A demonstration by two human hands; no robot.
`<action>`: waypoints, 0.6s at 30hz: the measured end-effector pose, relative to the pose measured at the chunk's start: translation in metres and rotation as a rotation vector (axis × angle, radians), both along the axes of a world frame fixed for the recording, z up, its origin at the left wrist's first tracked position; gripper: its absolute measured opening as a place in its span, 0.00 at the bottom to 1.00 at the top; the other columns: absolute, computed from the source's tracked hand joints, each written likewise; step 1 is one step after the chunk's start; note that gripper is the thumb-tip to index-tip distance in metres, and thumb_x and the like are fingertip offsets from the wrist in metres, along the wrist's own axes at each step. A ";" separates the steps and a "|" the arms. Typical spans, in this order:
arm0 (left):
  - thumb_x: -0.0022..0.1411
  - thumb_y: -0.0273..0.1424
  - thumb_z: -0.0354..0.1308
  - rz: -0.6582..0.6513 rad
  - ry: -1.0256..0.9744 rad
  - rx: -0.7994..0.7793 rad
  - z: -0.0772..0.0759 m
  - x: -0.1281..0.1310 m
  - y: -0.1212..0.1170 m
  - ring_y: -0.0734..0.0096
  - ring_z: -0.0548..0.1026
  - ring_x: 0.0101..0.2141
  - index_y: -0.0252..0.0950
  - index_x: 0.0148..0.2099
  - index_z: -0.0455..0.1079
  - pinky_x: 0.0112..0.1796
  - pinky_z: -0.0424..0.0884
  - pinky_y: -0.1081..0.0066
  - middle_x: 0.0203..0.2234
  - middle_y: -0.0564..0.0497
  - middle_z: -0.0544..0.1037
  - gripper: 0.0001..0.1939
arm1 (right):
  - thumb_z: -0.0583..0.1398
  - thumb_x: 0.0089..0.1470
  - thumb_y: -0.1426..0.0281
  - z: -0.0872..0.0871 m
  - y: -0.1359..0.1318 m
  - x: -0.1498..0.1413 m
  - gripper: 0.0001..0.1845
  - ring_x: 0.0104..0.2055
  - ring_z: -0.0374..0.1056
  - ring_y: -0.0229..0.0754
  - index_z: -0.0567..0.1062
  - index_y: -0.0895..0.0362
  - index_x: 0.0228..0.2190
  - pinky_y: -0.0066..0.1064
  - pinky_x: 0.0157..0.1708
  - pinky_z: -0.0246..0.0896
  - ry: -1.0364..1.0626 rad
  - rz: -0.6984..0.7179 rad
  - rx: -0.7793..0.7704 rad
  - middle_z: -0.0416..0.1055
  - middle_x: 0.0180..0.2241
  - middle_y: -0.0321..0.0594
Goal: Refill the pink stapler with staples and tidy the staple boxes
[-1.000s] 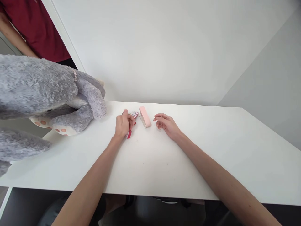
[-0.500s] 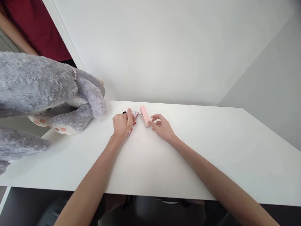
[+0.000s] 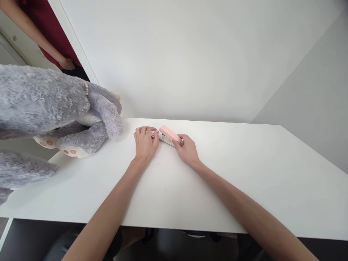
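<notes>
While the right hand (image 3: 188, 148) pinches the right end of a pink stapler (image 3: 170, 133) between both hands, the left hand (image 3: 145, 143) curls over a red-and-white box (image 3: 153, 136), its grip too hidden to tell. The stapler's smooth, round-ended arm looks rigid, probably light, best held there; the box seems crushable cardboard. Shaggy grey plush (image 3: 35, 96) contrasts with the flat white tabletop (image 3: 179, 195).

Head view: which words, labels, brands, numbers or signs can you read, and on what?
None can be read.
Small red pack at the left hand: any print is too small.
Pink stapler: dark marks beside its top, too small to read; I can't tell what bears them.
</notes>
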State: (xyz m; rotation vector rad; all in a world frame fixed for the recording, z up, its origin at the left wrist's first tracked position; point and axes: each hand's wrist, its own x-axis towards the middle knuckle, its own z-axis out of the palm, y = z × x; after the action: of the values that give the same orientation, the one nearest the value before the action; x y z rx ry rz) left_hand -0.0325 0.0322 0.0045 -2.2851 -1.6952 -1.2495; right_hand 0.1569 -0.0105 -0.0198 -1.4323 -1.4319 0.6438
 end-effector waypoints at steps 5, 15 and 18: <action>0.72 0.39 0.54 -0.117 -0.183 -0.101 0.008 0.004 -0.001 0.49 0.66 0.59 0.42 0.50 0.78 0.57 0.66 0.52 0.52 0.45 0.81 0.14 | 0.62 0.60 0.49 0.007 0.003 0.017 0.22 0.29 0.66 0.42 0.76 0.52 0.47 0.37 0.32 0.63 0.287 0.177 -0.070 0.74 0.33 0.37; 0.73 0.42 0.53 -0.391 -0.383 -0.272 0.015 0.018 -0.014 0.63 0.76 0.43 0.39 0.48 0.73 0.43 0.70 0.65 0.42 0.49 0.82 0.14 | 0.64 0.59 0.48 0.016 -0.004 0.024 0.24 0.33 0.66 0.40 0.77 0.51 0.47 0.33 0.32 0.62 0.321 0.317 -0.019 0.76 0.44 0.39; 0.73 0.41 0.53 -0.424 -0.412 -0.277 0.009 0.026 -0.018 0.65 0.76 0.43 0.40 0.47 0.69 0.44 0.70 0.65 0.43 0.49 0.80 0.11 | 0.64 0.59 0.48 0.015 -0.005 0.020 0.24 0.42 0.70 0.44 0.76 0.51 0.48 0.34 0.37 0.64 0.215 0.237 0.029 0.77 0.47 0.40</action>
State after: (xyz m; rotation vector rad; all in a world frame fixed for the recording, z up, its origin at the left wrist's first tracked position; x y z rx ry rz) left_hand -0.0069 0.0146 0.0137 -2.8191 -1.6259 -1.7699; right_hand 0.1765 -0.0158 -0.0047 -1.1419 -1.4438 0.8942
